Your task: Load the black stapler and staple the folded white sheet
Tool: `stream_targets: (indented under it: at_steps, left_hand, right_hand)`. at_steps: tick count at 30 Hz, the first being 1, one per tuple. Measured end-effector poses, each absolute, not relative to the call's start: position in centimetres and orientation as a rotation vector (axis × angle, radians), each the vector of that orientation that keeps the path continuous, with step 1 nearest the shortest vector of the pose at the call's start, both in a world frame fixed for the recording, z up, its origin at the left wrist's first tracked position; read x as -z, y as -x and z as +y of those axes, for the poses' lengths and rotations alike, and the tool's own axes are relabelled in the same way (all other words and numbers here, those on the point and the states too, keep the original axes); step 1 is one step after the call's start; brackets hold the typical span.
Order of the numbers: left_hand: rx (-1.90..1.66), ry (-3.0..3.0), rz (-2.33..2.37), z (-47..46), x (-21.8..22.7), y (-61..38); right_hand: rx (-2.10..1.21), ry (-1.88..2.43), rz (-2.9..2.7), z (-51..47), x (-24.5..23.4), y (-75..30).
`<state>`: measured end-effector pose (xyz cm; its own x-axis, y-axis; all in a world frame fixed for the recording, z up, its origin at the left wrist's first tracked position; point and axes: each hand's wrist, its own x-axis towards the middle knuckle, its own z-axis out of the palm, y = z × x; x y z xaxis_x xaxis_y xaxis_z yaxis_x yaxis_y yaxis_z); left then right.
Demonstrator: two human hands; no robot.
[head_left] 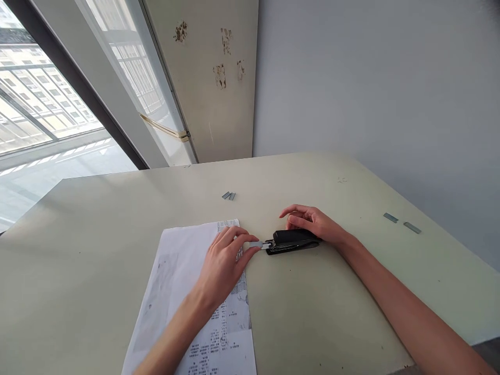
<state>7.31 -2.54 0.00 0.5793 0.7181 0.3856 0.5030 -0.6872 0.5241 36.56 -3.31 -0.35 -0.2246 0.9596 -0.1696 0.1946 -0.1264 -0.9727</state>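
Observation:
A black stapler [292,241] lies on the pale green table [332,291], with a silver strip of staples [258,244] sticking out of its left end. My left hand [226,263] rests over a printed sheet of paper [175,291] and pinches that strip between thumb and forefinger. My right hand [312,223] lies against the far side of the stapler, its thumb and curled fingers steadying the body.
A short staple strip [228,196] lies farther back on the table. Two more strips [401,222] lie to the right near the grey wall. A window and a worn door panel stand behind the table's far edge.

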Motion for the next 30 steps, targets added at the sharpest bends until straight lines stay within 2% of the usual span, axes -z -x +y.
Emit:
stream_targets:
  at_steps: [30]
  left_hand:
    - [-0.653, -2.359, 0.991, -2.6, 0.38, -7.61]
  right_hand:
    - [-1.413, 1.31, -1.469, -3.3, 0.61, -36.78]
